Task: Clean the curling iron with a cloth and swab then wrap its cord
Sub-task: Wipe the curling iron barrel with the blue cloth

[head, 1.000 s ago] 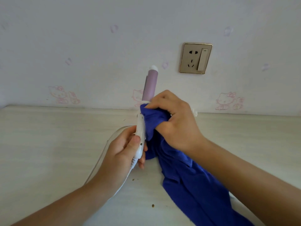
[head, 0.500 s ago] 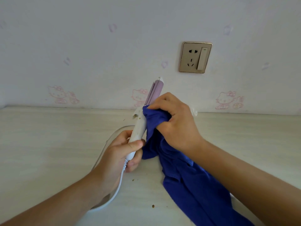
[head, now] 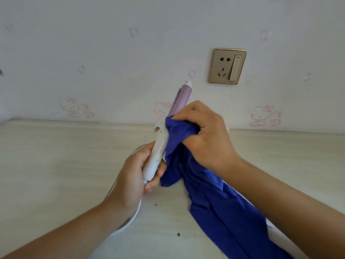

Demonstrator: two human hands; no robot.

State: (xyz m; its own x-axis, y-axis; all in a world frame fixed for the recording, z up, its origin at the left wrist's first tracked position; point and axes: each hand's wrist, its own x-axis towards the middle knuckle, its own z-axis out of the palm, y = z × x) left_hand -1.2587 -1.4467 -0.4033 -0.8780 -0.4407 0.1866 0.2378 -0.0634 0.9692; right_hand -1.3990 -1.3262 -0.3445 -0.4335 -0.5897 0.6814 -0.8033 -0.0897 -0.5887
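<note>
Here the left hand (head: 130, 176) grips the white handle of the lilac-barrelled curling iron (head: 158, 148), tilted above the pale wooden tabletop (head: 56, 165). The right hand (head: 203, 135) pinches the soft blue cloth (head: 214, 199) against it. The iron looks light, stiff and smooth, so the handle seems the safest hold.

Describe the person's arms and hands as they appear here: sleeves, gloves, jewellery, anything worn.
Nothing is worn on either. The left hand and right hand are bare, with no gloves or rings. The left forearm and right forearm are uncovered to the frame's edge: no sleeve, watch or bracelet shows. The visible nails on the left hand look short and unpainted.
</note>
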